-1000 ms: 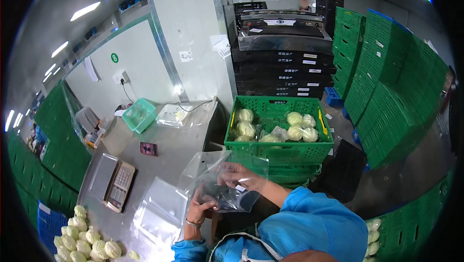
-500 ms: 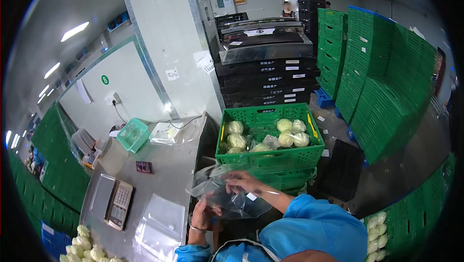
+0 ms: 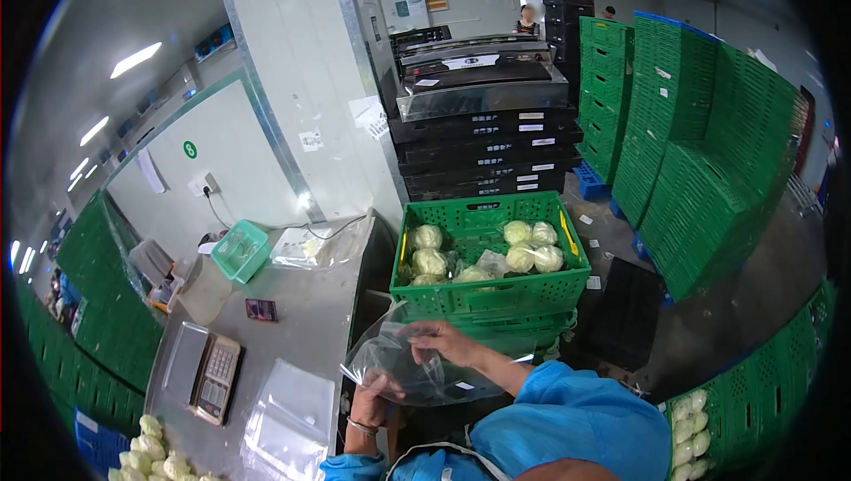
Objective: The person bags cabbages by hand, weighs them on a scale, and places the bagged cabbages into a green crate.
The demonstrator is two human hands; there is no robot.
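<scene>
A clear plastic bag is spread between my two hands, above the gap between the table and the crate. My left hand pinches the bag's near left edge, with a bracelet on the wrist. Higher and to the right, my right hand has bent fingers gripping the film, though the exact contact is hard to see through the plastic. Just beyond the bag stands a green crate holding several pale round cabbages, some wrapped in clear film.
On the steel table at left are a scale, a stack of flat clear bags, a small dark packet and a turquoise basket. Loose cabbages lie at lower left. Stacked green crates stand at right.
The bag's opening has spread wider toward the left as my left hand shifted slightly. My right hand moved a little left and stays at the film. The view shifted slightly.
</scene>
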